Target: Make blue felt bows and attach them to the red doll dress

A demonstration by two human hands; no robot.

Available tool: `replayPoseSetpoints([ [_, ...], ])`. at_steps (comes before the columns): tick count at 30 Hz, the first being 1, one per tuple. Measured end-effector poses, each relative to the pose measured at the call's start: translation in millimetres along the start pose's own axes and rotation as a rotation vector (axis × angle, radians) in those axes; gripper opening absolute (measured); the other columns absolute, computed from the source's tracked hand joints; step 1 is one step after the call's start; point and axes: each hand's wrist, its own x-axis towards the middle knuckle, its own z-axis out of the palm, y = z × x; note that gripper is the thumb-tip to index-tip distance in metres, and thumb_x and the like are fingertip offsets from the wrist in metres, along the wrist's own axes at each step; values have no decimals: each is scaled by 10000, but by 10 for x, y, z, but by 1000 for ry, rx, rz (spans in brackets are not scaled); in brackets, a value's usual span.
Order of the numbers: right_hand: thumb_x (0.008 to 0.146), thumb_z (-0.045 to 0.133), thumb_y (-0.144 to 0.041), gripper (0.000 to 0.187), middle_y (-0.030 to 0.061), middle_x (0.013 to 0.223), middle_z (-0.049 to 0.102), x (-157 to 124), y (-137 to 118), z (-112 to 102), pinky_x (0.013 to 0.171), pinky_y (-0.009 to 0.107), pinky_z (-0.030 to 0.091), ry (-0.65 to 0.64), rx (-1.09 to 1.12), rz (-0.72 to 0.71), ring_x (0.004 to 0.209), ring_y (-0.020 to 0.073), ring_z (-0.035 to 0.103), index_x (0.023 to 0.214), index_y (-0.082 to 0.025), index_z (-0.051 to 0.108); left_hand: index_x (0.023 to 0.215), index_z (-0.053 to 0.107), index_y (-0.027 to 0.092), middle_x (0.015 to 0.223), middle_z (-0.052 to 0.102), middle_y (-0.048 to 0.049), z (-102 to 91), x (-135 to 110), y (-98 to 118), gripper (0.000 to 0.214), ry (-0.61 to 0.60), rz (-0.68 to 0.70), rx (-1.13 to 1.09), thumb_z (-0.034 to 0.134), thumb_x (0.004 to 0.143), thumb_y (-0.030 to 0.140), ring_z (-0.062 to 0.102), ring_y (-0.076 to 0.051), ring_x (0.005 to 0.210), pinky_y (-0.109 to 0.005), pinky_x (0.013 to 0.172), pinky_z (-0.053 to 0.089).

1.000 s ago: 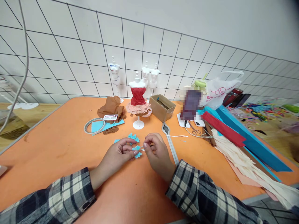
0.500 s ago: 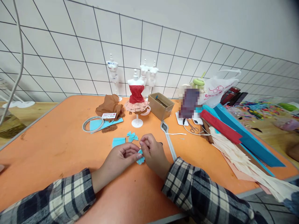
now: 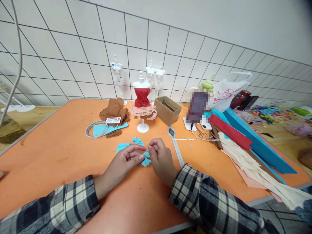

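Observation:
A small blue paper bow (image 3: 146, 160) sits between my two hands, low over the orange table (image 3: 60, 152). My left hand (image 3: 122, 164) pinches its left side with curled fingers. My right hand (image 3: 161, 159) is closed in a pinch at the bow's top right. Just behind my hands lie a second blue bow (image 3: 137, 140) and a flat blue paper piece (image 3: 123, 146). Both my sleeves are plaid.
A mannequin in a red dress (image 3: 142, 102) stands behind, with white mannequins (image 3: 153, 78), brown fabric (image 3: 114, 112), a tape roll (image 3: 94, 129), a cardboard box (image 3: 168, 110) and a ruler (image 3: 175, 146). Scissors (image 3: 201, 132), crepe paper sheets (image 3: 246, 139) and a plastic bag (image 3: 226, 91) crowd the right.
My hands and the blue bow drew slightly toward me, uncovering the flat blue piece behind them. My fingers keep working the bow between them.

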Motion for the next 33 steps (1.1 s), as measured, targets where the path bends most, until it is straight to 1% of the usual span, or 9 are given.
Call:
replayPoseSetpoints([
  [4, 934, 438, -284, 120, -38, 638, 568, 2, 8, -1, 529, 237, 365, -12, 31, 0, 544, 127, 530, 942, -207, 530, 1014, 605, 188, 827, 751, -42, 0, 4, -8, 411, -26, -21, -3, 782, 694, 377, 710, -208, 794, -340, 778, 545],
  [6, 934, 452, -282, 129, -23, 670, 580, 18, 4, -36, 559, 245, 395, 8, 29, -48, 589, 131, 545, 921, -208, 557, 1012, 589, 189, 807, 753, -37, -9, 10, -16, 428, -5, -43, -9, 789, 681, 372, 718, -213, 791, -342, 771, 546],
  [10, 904, 557, -299, 147, 43, 824, 632, 68, -11, -169, 698, 299, 456, 117, -79, -318, 785, 169, 581, 824, -221, 653, 1045, 553, 185, 748, 753, -31, -38, 24, -26, 457, 39, -75, -20, 775, 697, 379, 714, -203, 740, -315, 710, 535],
  [13, 890, 599, -269, 138, 26, 761, 640, 87, -8, -243, 707, 306, 440, 61, -214, -522, 739, 161, 550, 790, -241, 691, 1037, 541, 183, 721, 745, -21, -48, 31, -31, 459, 34, -92, -27, 774, 694, 381, 701, -191, 704, -296, 670, 520],
  [15, 898, 582, -248, 159, 17, 744, 648, 89, -1, -260, 690, 302, 427, -9, -281, -589, 716, 156, 536, 792, -247, 700, 1033, 535, 186, 707, 737, -11, -49, 32, -34, 472, 31, -97, -31, 784, 681, 379, 693, -183, 676, -288, 651, 513],
  [18, 913, 555, -232, 179, 13, 758, 665, 93, 5, -264, 694, 307, 418, -65, -336, -614, 725, 156, 537, 833, -260, 713, 1026, 530, 183, 680, 729, -1, -48, 27, -33, 476, 44, -88, -53, 792, 677, 374, 674, -161, 636, -267, 631, 500],
  [23, 910, 588, -233, 144, 11, 753, 677, 109, 14, -282, 673, 309, 403, -16, -339, -647, 721, 155, 516, 847, -244, 717, 1029, 532, 176, 703, 739, -10, -61, 18, -34, 475, 45, -79, -102, 801, 678, 348, 676, -151, 669, -246, 644, 498],
  [28, 914, 589, -233, 146, -5, 779, 703, 123, 55, -285, 682, 314, 390, -61, -347, -640, 724, 145, 535, 890, -269, 729, 1052, 525, 179, 733, 756, -21, -79, 18, -54, 452, 39, -57, -119, 785, 709, 316, 684, -155, 684, -251, 653, 497],
  [33, 905, 608, -248, 127, -6, 757, 706, 140, 88, -277, 662, 311, 375, -39, -313, -668, 704, 135, 552, 873, -252, 731, 1047, 519, 179, 706, 753, -5, -75, 1, -33, 436, 36, -56, -147, 784, 725, 306, 676, -136, 680, -225, 649, 491],
])
